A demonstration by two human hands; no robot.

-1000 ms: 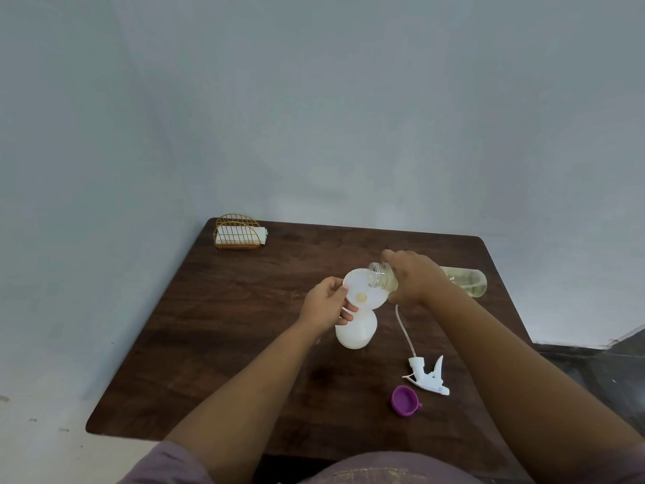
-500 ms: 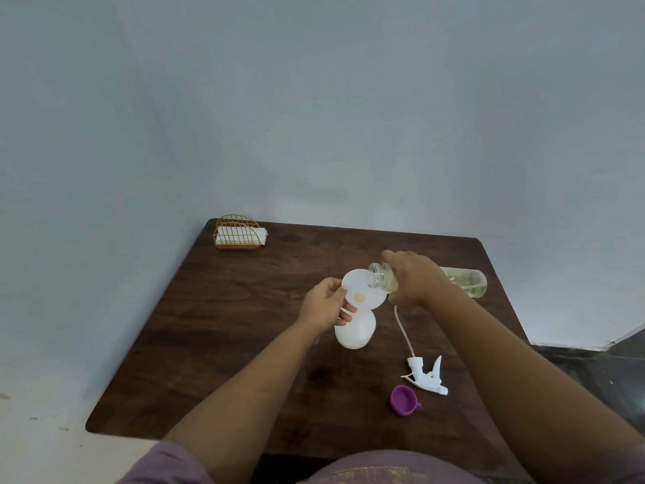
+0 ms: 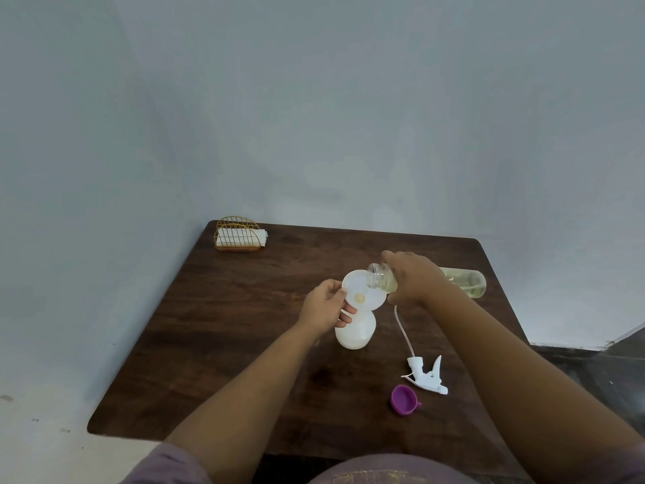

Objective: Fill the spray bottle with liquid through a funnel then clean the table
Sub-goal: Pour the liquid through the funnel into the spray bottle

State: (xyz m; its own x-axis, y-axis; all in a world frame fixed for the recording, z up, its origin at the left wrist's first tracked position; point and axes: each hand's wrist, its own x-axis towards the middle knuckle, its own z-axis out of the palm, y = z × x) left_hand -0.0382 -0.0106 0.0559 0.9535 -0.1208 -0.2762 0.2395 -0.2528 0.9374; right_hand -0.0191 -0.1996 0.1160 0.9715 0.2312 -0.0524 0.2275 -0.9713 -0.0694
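A white spray bottle (image 3: pixel 355 331) stands on the dark wooden table (image 3: pixel 237 309) with a white funnel (image 3: pixel 356 286) seated in its neck. My left hand (image 3: pixel 323 307) grips the funnel's left rim and stem. My right hand (image 3: pixel 413 275) holds a clear bottle of yellowish liquid (image 3: pixel 382 279) tipped on its side, its open mouth over the funnel bowl. A small pool of yellow liquid shows at the funnel's centre. The white trigger sprayer head (image 3: pixel 425 375) with its long dip tube lies on the table to the right.
A purple cap (image 3: pixel 403 399) lies near the sprayer head at the front right. A gold wire holder with white napkins (image 3: pixel 239 235) stands at the far left corner. Walls close in behind and left of the table; floor drops off at the right.
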